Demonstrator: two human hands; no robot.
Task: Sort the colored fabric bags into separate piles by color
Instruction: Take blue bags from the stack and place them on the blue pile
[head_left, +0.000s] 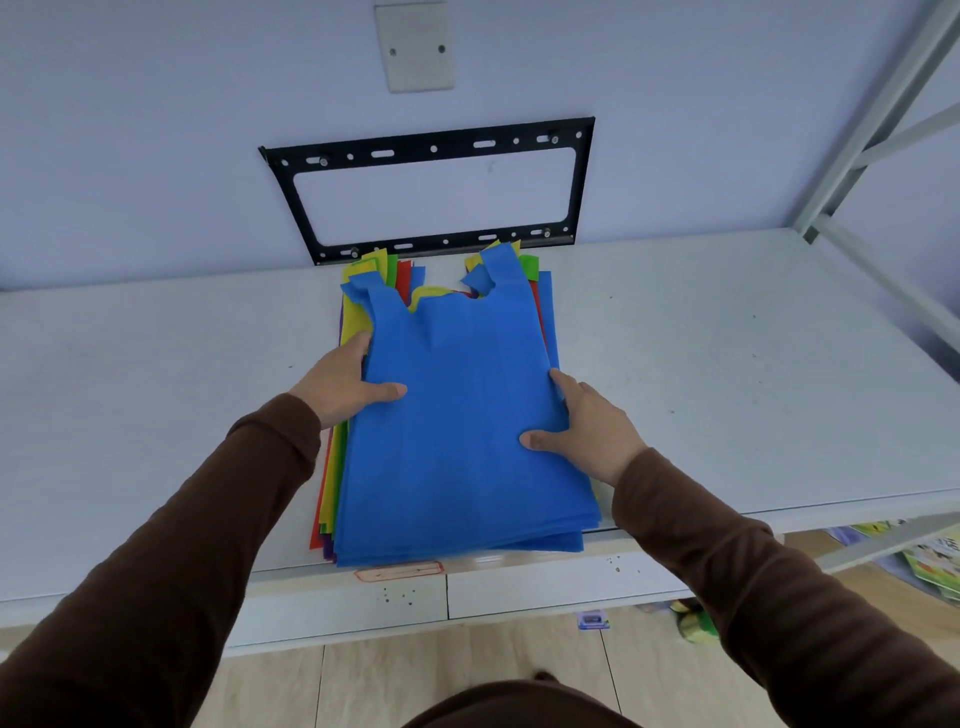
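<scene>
Blue bag (457, 415) tops the mixed stack at the surface's (727, 364) front edge; left hand (345, 382) and right hand (584, 426) pinch its sides, thumbs on top. We lift only that layer.

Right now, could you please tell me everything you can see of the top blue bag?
The blue bag is a vest-style, matte, fabric-looking bag with two handle loops pointing toward the wall. It lies flat on top of the mixed stack. The left hand and right hand grip its side edges, thumbs on top.
</scene>
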